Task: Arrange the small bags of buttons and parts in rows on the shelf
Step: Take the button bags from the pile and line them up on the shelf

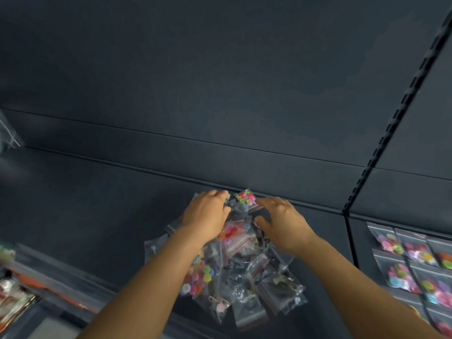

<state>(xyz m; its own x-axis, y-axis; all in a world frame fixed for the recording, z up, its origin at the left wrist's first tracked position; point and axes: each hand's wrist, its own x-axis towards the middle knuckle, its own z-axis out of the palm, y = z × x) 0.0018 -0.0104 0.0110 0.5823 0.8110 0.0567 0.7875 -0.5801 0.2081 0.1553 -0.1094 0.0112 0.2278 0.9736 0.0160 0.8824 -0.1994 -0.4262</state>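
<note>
You are reaching both hands over the heap of small clear plastic bags [234, 267] on the dark shelf [97, 204], your left hand [206, 216] curling its fingers into the heap's far edge while your right hand [281, 222], fingers loosely spread and holding nothing, is hovering just right of the clear bag of coloured buttons [245, 197] lying at the heap's far end.

Both forearms reaching forward, left hand [206, 216] fingers curled down, right hand [283, 223] loosely spread

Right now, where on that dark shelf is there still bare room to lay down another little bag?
Bare shelf stretches left of the heaped bags, and a narrower strip lies between the heap and the black upright. The heap under both hands and the rows of button bags right of the upright are crowded.
</note>
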